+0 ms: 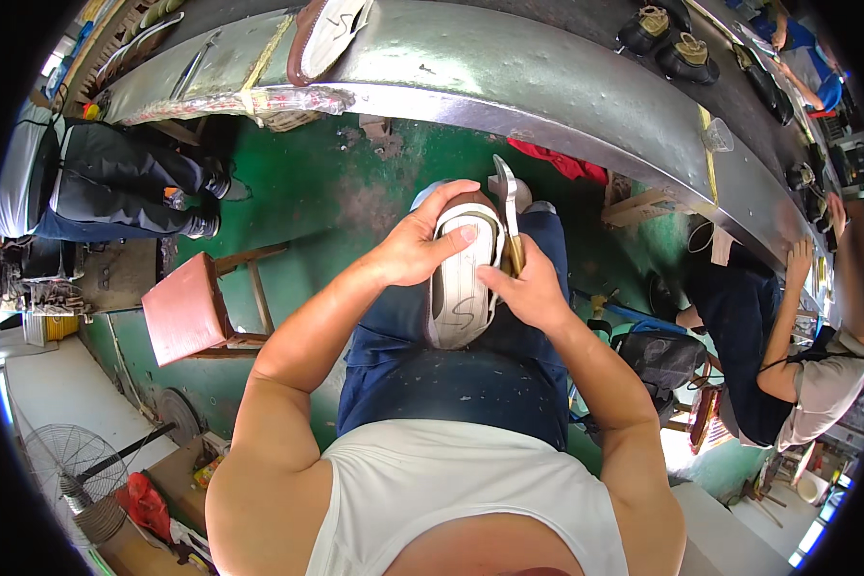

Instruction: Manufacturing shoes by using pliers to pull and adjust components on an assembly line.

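A brown shoe upper with a whitish insole board [466,298] facing up sits above my lap, its narrower end toward me. A dark curved pen mark crosses the board. My left hand [427,235] grips its far left side, fingers curled round the end and thumb pressed on the board. My right hand [533,283] closes round a hand tool [505,197] with a curved silver metal head and a yellowish handle. The head stands close along the shoe's far right edge; its exact kind is unclear. My right thumb reaches the shoe's right edge.
A metal-covered bench [432,72] curves across ahead, with another brown-and-white shoe [326,38] and several black shoes [686,58] on it. A pink-topped stool [187,307] stands left. One person [106,173] stands at far left; another [787,355] works at right. A fan [72,480] is behind left.
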Motion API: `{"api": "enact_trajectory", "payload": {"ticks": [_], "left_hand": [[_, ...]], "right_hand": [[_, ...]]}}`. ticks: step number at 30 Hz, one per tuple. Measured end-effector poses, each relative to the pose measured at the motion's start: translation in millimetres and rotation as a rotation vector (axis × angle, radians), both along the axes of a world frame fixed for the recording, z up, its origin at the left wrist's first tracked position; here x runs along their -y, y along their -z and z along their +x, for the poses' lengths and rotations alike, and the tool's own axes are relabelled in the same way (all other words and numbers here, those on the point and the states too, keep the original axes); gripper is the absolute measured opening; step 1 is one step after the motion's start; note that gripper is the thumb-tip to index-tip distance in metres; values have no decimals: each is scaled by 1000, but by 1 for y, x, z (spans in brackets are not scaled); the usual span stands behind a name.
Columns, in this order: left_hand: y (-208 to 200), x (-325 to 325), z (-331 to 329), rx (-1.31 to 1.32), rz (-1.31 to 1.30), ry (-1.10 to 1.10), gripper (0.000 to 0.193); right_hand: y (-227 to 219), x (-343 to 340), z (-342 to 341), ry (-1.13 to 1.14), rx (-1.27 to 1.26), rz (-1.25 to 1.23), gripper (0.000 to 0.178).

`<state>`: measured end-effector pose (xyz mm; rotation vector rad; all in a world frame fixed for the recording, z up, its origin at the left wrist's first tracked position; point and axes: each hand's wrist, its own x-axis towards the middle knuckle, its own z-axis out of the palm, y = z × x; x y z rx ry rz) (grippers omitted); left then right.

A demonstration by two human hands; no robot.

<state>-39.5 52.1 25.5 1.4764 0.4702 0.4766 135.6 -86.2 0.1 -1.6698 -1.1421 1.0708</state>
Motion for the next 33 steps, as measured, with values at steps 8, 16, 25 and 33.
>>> {"api": "enact_trajectory", "payload": {"ticks": [8,16,25,33], "left_hand": [[16,-12,-3,4,2,-61,55],[22,-18,2,-38,64,-17,55],[33,-18,-2,18,17,-74,49],[31,-17,-4,-11,38,-95,48]], "right_hand": [[-47,53,13,-129,-93,-150,37],[-51,21,21,-232,-481,-200,37],[-28,7,31,-319,124,-210,25],[-45,20,15,-227,596,93,19]]}}
